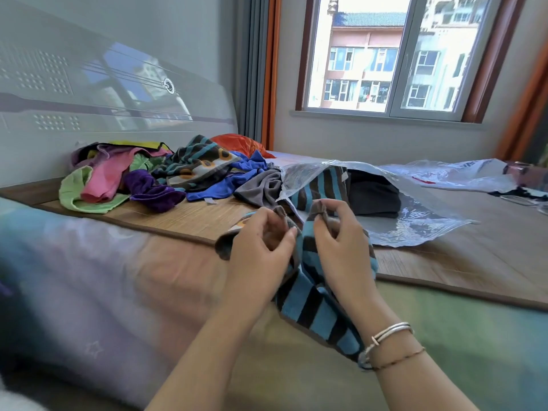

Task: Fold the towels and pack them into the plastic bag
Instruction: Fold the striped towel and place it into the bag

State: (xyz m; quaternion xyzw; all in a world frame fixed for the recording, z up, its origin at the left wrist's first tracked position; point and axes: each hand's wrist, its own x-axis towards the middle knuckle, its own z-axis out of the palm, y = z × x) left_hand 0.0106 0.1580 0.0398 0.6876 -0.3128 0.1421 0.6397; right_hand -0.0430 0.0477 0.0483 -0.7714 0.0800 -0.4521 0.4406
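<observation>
Your left hand (261, 241) and right hand (338, 232) each pinch a corner of the blue-and-brown striped towel (311, 304), just in front of the open plastic bag (415, 223), likely to match its corners for a fold. The bag's mouth faces you, already holding folded towels, while the unfolded towel pile (154, 176) waits left of it.

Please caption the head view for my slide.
Both hands pinch a striped towel near the plastic bag.
</observation>
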